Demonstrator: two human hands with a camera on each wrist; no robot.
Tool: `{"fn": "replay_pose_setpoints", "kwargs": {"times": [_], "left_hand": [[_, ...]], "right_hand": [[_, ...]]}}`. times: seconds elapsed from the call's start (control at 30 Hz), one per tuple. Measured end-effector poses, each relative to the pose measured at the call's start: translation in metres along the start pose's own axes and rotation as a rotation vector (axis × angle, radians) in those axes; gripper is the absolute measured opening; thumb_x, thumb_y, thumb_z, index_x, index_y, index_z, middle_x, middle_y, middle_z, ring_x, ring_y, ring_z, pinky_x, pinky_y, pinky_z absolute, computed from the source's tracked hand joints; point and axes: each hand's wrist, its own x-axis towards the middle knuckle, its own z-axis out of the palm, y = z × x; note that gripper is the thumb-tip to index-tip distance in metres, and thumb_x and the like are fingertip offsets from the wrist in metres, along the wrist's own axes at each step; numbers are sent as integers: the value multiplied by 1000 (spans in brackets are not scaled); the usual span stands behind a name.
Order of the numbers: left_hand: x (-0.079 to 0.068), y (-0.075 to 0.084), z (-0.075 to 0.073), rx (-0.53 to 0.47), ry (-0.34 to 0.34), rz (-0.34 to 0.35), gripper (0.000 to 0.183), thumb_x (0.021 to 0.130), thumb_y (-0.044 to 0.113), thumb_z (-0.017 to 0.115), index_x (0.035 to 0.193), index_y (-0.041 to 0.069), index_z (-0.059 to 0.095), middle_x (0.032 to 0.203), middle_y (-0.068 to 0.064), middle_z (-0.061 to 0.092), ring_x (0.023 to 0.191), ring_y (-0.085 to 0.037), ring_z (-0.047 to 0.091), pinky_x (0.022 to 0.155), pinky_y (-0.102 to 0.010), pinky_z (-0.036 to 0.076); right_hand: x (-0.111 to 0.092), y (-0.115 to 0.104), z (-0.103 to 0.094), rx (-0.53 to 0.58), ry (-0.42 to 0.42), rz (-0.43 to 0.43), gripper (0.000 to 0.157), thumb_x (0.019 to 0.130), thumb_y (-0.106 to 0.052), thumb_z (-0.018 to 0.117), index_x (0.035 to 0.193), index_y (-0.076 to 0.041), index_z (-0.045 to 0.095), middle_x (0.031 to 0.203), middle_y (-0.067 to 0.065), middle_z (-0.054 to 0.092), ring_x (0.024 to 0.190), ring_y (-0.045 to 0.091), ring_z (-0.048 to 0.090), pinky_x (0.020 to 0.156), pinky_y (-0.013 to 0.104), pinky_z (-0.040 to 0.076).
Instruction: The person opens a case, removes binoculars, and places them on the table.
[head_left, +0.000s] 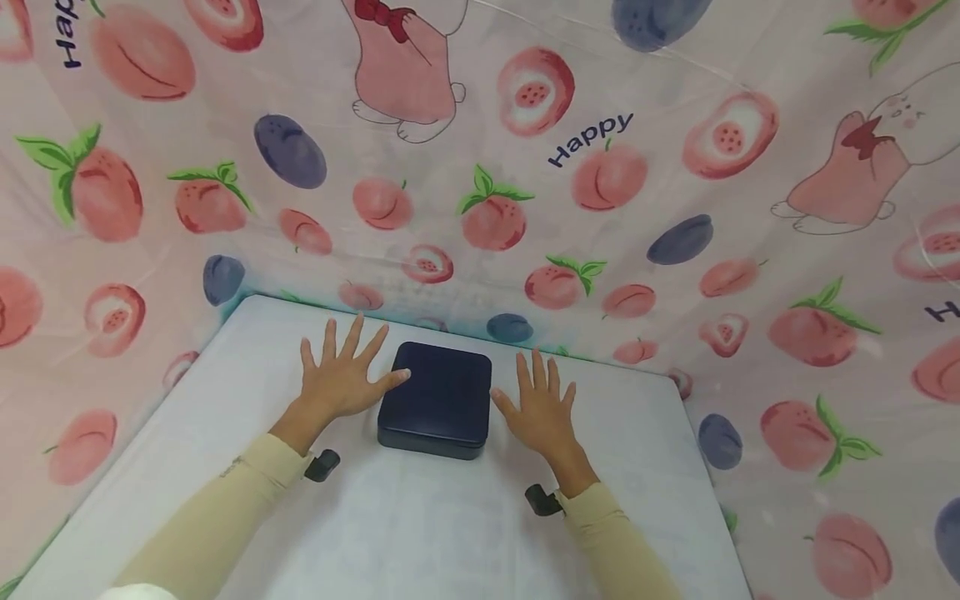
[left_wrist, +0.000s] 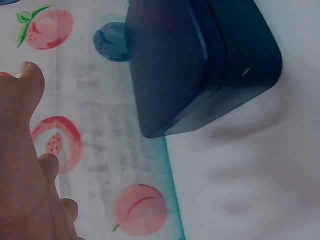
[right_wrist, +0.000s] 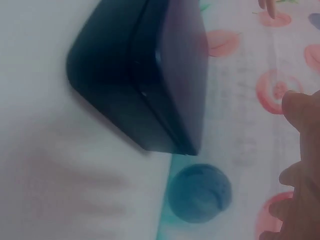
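A dark navy, round-cornered box (head_left: pixel 437 396) with its lid closed sits on the white table (head_left: pixel 420 533). To its left, my left hand (head_left: pixel 339 382) is spread with straight fingers, and its thumb overlaps the box's edge in the head view. On the other side my right hand (head_left: pixel 542 410) is spread too, its thumb tip close to the box's right edge. Both hands hold nothing. In the left wrist view the box (left_wrist: pixel 200 65) shows its side and a seam below the lid. The right wrist view shows the box (right_wrist: pixel 135 75) beside the right hand (right_wrist: pixel 305 165).
A pink curtain (head_left: pixel 427 225) printed with peaches and rabbits hangs behind the table and along both sides. Small dark wrist cameras are worn at the left cuff (head_left: pixel 281 457) and the right cuff (head_left: pixel 588 504).
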Motion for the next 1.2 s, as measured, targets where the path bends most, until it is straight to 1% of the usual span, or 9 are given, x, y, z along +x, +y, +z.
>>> {"fn": "replay_pose_setpoints", "kwargs": {"times": [0.17, 0.33, 0.5, 0.63, 0.7, 0.83, 0.93, 1.07, 1.2], "left_hand": [[0, -5, 18, -9, 15, 8, 96, 93, 83, 43, 168, 29, 19, 177, -18, 4, 160, -53, -9, 119, -81, -10], [2, -10, 38, -40, 17, 11, 96, 93, 82, 45, 168, 28, 19, 177, -17, 2, 160, -52, -11, 121, -79, -9], [3, -13, 50, -52, 18, 19, 98, 92, 82, 47, 168, 26, 21, 177, -18, 5, 160, -53, -8, 121, -79, -6], [4, -13, 60, -95, 1, 17, 99, 93, 81, 47, 168, 22, 20, 176, -19, 7, 160, -53, -7, 122, -80, -2], [5, -13, 64, -134, -14, 14, 100, 94, 79, 47, 169, 20, 18, 176, -19, 8, 160, -53, -7, 122, -79, -2], [4, -11, 69, -268, -59, -4, 101, 97, 72, 51, 169, 12, 12, 176, -21, 7, 160, -53, -8, 123, -78, -3], [4, -9, 72, -398, -89, -22, 103, 98, 67, 54, 168, 7, 9, 175, -22, 5, 160, -52, -8, 125, -75, -3], [6, -7, 76, -603, -132, -83, 103, 99, 67, 53, 168, 8, 5, 176, -22, 3, 162, -46, -6, 127, -71, 1], [7, -6, 79, -814, -146, -157, 100, 101, 65, 54, 169, 11, 5, 176, -21, 4, 163, -42, -1, 130, -64, 6]], "right_hand": [[-1, -4, 16, 29, -36, 15, 88, 103, -66, 46, 169, -17, 14, 178, 12, 5, 164, 41, 0, 122, 81, 1], [-3, -6, 28, 68, -40, 7, 86, 103, -65, 47, 168, -18, 18, 177, 14, 9, 163, 43, 4, 120, 82, 3], [-3, -10, 35, 103, -45, 16, 85, 103, -64, 48, 168, -16, 22, 177, 15, 12, 162, 45, 9, 120, 82, 7], [-4, -10, 42, 166, -44, 19, 84, 103, -61, 50, 166, -12, 26, 175, 19, 16, 161, 48, 13, 119, 83, 11], [-3, -10, 46, 228, -49, 16, 83, 104, -58, 50, 166, -9, 26, 174, 21, 17, 160, 50, 13, 119, 83, 13], [0, -13, 56, 426, -84, 32, 79, 107, -51, 47, 165, -2, 24, 173, 27, 15, 160, 52, 10, 123, 78, 12], [1, -16, 63, 573, -104, 106, 77, 109, -49, 45, 165, -2, 22, 173, 26, 15, 161, 50, 11, 127, 71, 12], [0, -20, 68, 718, -98, 232, 73, 110, -48, 45, 166, -9, 23, 173, 23, 21, 160, 48, 17, 127, 69, 17], [-1, -25, 71, 877, -70, 280, 66, 111, -34, 49, 166, -8, 25, 173, 20, 24, 160, 44, 20, 129, 64, 20]]}}
